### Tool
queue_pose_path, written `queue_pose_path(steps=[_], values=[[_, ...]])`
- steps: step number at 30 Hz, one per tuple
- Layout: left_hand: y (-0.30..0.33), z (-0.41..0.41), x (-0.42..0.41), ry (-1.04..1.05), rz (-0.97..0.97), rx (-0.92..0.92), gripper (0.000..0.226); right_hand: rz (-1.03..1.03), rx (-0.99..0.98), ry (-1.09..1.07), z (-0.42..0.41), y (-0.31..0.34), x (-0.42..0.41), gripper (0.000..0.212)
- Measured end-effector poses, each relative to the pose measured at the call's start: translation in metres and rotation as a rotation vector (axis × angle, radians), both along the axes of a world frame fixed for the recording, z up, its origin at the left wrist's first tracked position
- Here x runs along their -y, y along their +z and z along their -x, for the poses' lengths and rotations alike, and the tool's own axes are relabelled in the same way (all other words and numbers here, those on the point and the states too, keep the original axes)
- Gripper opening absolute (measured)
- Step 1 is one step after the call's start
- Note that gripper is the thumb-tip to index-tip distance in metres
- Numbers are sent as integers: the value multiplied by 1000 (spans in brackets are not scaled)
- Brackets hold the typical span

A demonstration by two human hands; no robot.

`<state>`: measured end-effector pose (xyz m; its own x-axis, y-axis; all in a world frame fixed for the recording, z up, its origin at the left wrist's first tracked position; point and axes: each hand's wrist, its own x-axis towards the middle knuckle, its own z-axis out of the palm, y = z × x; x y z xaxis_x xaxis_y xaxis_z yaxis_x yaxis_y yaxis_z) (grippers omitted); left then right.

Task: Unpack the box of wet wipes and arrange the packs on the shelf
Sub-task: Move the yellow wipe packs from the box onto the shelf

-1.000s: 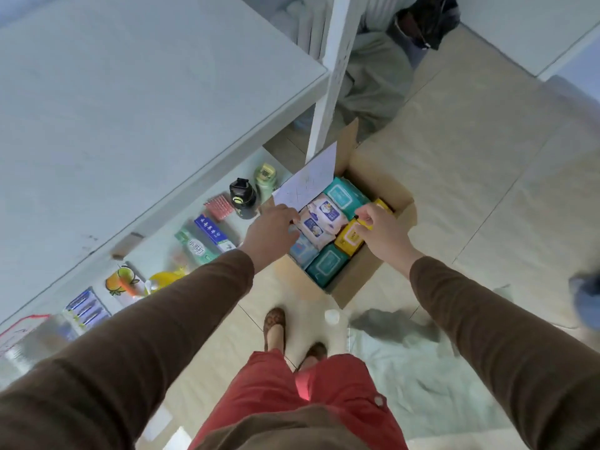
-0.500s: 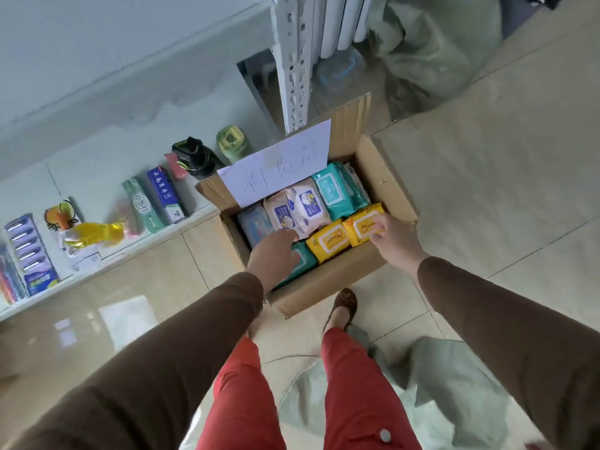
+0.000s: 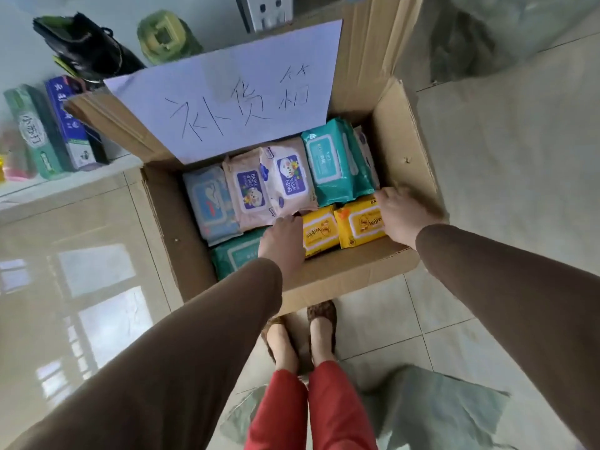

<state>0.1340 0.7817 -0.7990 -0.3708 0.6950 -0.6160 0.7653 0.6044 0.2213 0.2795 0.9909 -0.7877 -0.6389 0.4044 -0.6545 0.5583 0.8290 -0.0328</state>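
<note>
Flanking yellow packs, both hands' fingers

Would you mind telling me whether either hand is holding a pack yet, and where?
The right hand touches the right end of a yellow wipes pack; the left hand rests beside another. A firm hold cannot be told.

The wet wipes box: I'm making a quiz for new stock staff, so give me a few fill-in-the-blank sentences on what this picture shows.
1. The two small packs between the hands are ____ in colour.
2. The cardboard box stands on the ____.
3. The white paper sheet taped to the box flap bears ____ characters.
4. The right hand rests at the box's right end, and the left hand lies over a ____ pack.

Missing words: yellow; floor; three; green
</note>
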Motion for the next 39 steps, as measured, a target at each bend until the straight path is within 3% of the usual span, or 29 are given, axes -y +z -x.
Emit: queue_pose_path(steps=[4,10,15,18,25,29,32,35,39], values=[[-39,-12,-9,39,-22,-56,45,-17,28,27,4,-32,-11,48],[-50,-27,-16,27,-2,-194,68,-69,79,121,4,-35,-17,84],[-26,-20,-18,117,49,-76,33,-112,40,162,-7,-14,-4,51],[2,-10,2,195,39,-26,33,-109,-34,153,-10,20,8,46],[149,47,88,416,-38,128,52,245,-121,-88,31,168,53,37],[261,101,153,577,-150,157,31,400,-264,-145,88,273,106,48],[338,147,213,707,-281,125,26,535,-404,-238,141,348,159,56],[400,199,282,817,-398,99,30,637,-522,-252,204,399,214,24],[467,269,388,829,-457,-44,43,671,-627,-215,292,454,302,38]])
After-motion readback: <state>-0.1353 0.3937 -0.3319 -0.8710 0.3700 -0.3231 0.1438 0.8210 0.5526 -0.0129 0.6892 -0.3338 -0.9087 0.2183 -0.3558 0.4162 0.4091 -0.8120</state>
